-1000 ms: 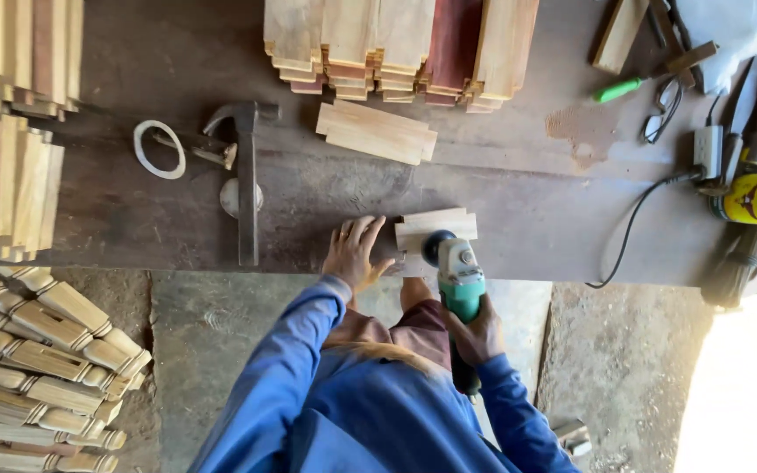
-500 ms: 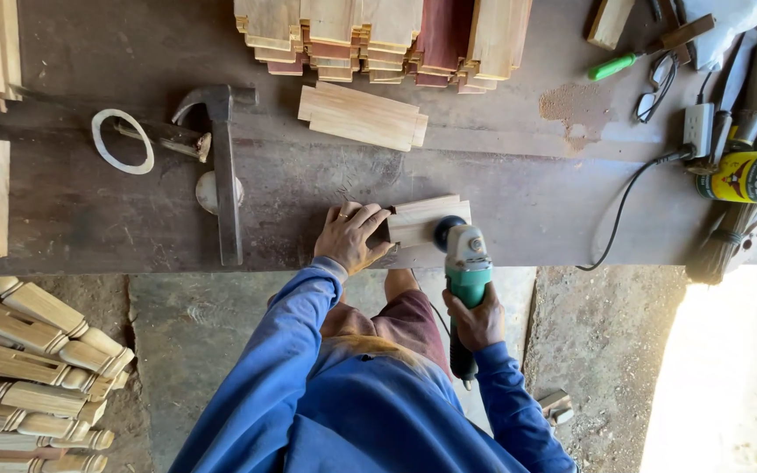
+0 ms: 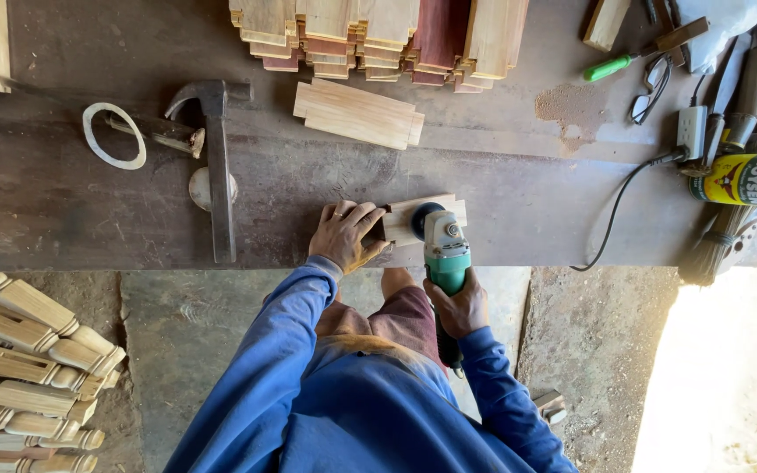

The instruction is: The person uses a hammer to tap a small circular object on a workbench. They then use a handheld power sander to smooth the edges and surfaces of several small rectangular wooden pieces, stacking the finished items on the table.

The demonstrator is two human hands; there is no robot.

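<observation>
The small wood block (image 3: 413, 219) lies at the near edge of the dark surface (image 3: 519, 210), long axis running left to right. The left hand (image 3: 345, 235) presses down on the block's left end, touching it. The right hand (image 3: 457, 307) is clenched around the green grinder (image 3: 445, 254), whose disc meets the block's right part. Far right of the block lies a yellow can (image 3: 742, 180) with a black label.

One hammer (image 3: 216, 166), one angle grinder (image 3: 444, 263), one white ring (image 3: 113, 136), one can (image 3: 742, 180).
</observation>
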